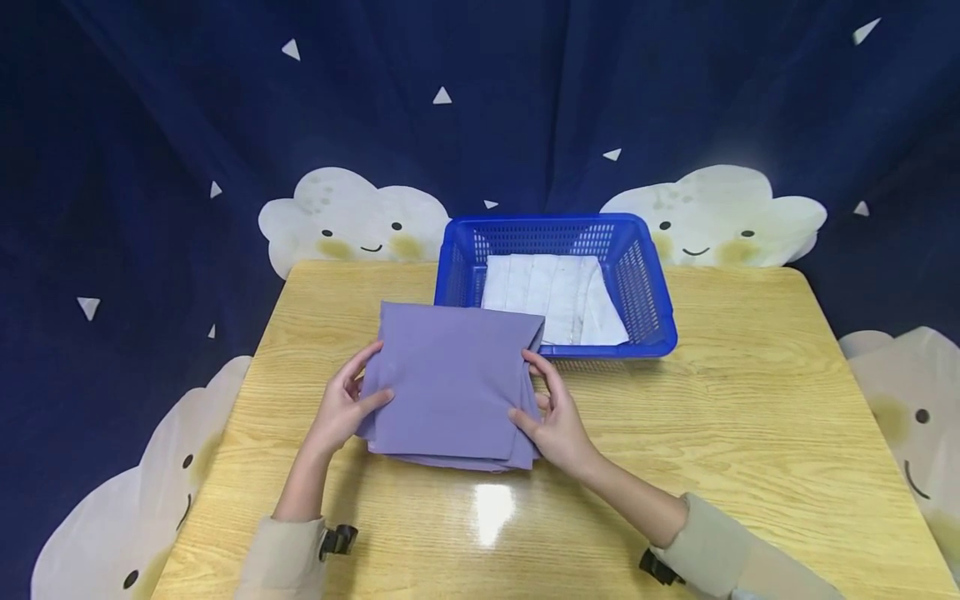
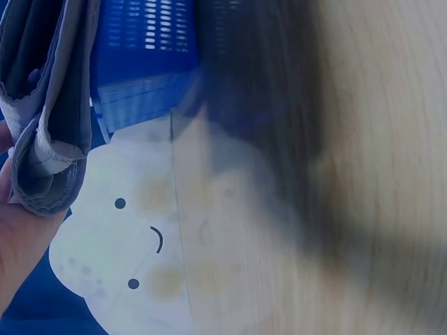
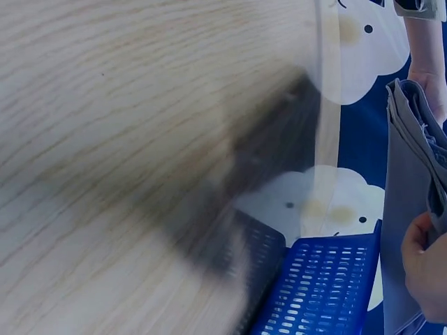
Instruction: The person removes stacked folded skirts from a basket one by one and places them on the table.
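A folded purple cloth [image 1: 450, 375], several layers thick, is held up between both hands in front of the basket. My left hand [image 1: 345, 408] grips its left edge, thumb on the near face and fingers behind. On the opposite edge my right hand [image 1: 555, 421] pinches it the same way. The left wrist view shows the folded layers of the cloth [image 2: 52, 153] end-on. In the right wrist view the cloth [image 3: 405, 230] stands at the right, with the right hand [image 3: 426, 272] on it. A blue plastic basket [image 1: 652, 343] holds white folded cloths [image 1: 551, 292]; the purple cloth hides its near left corner.
The wooden table [image 1: 750, 400] reflects light near its front. A dark blue curtain [image 1: 525, 108] with white clouds and triangles hangs behind and at both sides. Dark straps [image 1: 339, 539] sit at the sleeve cuffs.
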The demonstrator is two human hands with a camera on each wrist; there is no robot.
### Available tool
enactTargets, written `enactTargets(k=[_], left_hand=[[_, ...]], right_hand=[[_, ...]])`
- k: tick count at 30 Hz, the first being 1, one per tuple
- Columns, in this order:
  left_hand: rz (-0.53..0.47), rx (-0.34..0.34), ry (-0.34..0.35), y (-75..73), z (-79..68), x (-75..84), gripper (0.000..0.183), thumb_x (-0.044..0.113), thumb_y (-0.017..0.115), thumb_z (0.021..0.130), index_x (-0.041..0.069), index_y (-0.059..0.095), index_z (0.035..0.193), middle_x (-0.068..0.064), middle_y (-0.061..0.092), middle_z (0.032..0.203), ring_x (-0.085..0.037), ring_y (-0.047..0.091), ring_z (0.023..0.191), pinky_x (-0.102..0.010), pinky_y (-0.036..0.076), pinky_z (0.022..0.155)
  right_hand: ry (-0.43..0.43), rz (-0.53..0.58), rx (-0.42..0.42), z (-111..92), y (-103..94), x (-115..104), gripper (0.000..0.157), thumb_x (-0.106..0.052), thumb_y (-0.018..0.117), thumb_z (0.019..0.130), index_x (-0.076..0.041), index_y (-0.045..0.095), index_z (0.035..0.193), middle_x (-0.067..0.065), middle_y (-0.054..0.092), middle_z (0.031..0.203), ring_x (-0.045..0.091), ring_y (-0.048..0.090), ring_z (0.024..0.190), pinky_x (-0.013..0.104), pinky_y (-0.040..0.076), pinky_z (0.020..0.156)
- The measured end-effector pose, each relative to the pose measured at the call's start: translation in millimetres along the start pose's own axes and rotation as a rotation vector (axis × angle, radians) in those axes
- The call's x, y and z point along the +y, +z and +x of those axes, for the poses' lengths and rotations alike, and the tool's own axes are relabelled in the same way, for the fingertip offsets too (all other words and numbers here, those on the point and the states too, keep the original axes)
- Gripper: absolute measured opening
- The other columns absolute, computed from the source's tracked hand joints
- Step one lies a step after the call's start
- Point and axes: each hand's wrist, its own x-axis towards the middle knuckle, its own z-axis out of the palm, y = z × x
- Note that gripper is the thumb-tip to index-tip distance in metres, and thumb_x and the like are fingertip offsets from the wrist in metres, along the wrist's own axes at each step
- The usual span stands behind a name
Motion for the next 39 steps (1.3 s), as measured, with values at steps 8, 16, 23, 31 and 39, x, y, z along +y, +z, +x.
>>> enactTargets(k=[8, 16, 23, 31, 39], left_hand=[[-0.028, -0.023, 0.03, -4.0, -5.3, -7.8, 0.07, -0.014, 0.062, 0.075, 0.002, 0.036, 0.138, -0.017, 0.036, 0.138, -0.011, 0.056, 0.097, -0.021, 0.048, 0.079], [-0.026, -0.03, 0.039, -6.4, -14.2, -16.0, 0.07, -0.011, 0.064, 0.075, 0.003, 0.037, 0.137, -0.012, 0.037, 0.137, -0.011, 0.055, 0.099, -0.02, 0.048, 0.08], [-0.011, -0.028, 0.051, -9.2, -21.7, -22.4, 0.069, -0.011, 0.064, 0.075, 0.002, 0.037, 0.136, -0.006, 0.041, 0.133, -0.009, 0.053, 0.102, -0.02, 0.047, 0.08], [-0.04, -0.021, 0.023, -9.0, -30.0, -32.4, 0.069, -0.011, 0.064, 0.074, 0.001, 0.036, 0.136, -0.009, 0.036, 0.137, -0.007, 0.05, 0.108, -0.017, 0.044, 0.086], [-0.054, 0.014, 0.016, -7.9, -36.9, -41.8, 0.07, -0.014, 0.064, 0.071, -0.002, 0.036, 0.134, -0.003, 0.04, 0.132, -0.004, 0.047, 0.111, -0.013, 0.038, 0.092]], right_hand=[[0.017, -0.001, -0.009, -5.0, 5.3, 2.7, 0.079, 0.021, 0.059, 0.073, -0.011, 0.031, 0.139, 0.016, 0.03, 0.133, 0.032, 0.049, 0.101, 0.015, 0.042, 0.044], [0.043, 0.008, -0.044, -13.2, 12.2, -17.3, 0.075, 0.022, 0.057, 0.073, 0.001, 0.027, 0.138, 0.024, 0.028, 0.13, 0.019, 0.051, 0.069, 0.013, 0.033, 0.036], [0.06, 0.033, -0.051, -21.1, 18.0, -13.3, 0.074, 0.023, 0.055, 0.073, 0.002, 0.026, 0.138, 0.023, 0.028, 0.128, 0.031, 0.056, 0.085, 0.018, 0.045, 0.043], [0.07, 0.0, -0.048, -28.9, 22.4, -8.3, 0.072, 0.021, 0.057, 0.075, 0.002, 0.027, 0.137, 0.024, 0.029, 0.13, 0.013, 0.047, 0.065, 0.012, 0.034, 0.038], [0.059, 0.007, -0.048, -33.3, 25.1, -0.8, 0.072, 0.021, 0.057, 0.074, 0.003, 0.028, 0.137, 0.024, 0.029, 0.131, 0.025, 0.053, 0.083, 0.012, 0.034, 0.038]])
